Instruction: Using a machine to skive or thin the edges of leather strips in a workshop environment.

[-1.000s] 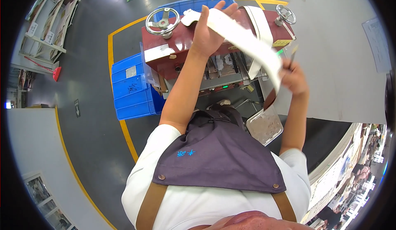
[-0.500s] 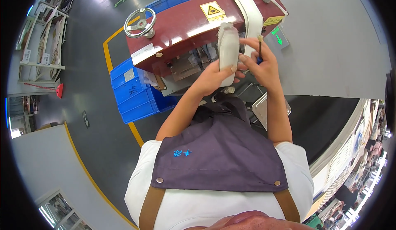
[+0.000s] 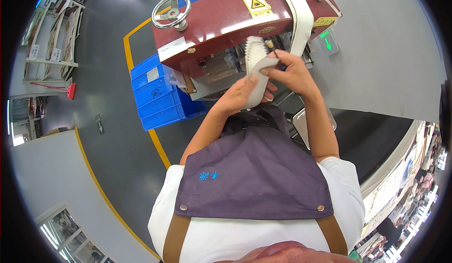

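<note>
In front of the red machine (image 3: pixel 221 11), my left hand (image 3: pixel 238 94) is wrapped round a stack of flat white pieces (image 3: pixel 254 53) with toothed edges. One white piece (image 3: pixel 266 65) is bent away from the stack toward the right. My right hand (image 3: pixel 294 74) pinches at the bent piece's toothed end with thumb and fingers. The same hand also holds a thin, dark-handled tool with a tan tip (image 3: pixel 269 44), which looks like a small brush. Its lower part is hidden by the fingers.
The machine carries two metal handwheels (image 3: pixel 171 12) and a white belt (image 3: pixel 301 20). A blue crate (image 3: pixel 157 98) stands on the floor at its left. To the right lies a grey surface (image 3: pixel 376 60), and a metal-framed stool (image 3: pixel 301 124) is near my right forearm.
My right hand has come left and down to the stack, bringing the tan-tipped tool along. A white piece is now bent away from the others. The view has shifted slightly.
</note>
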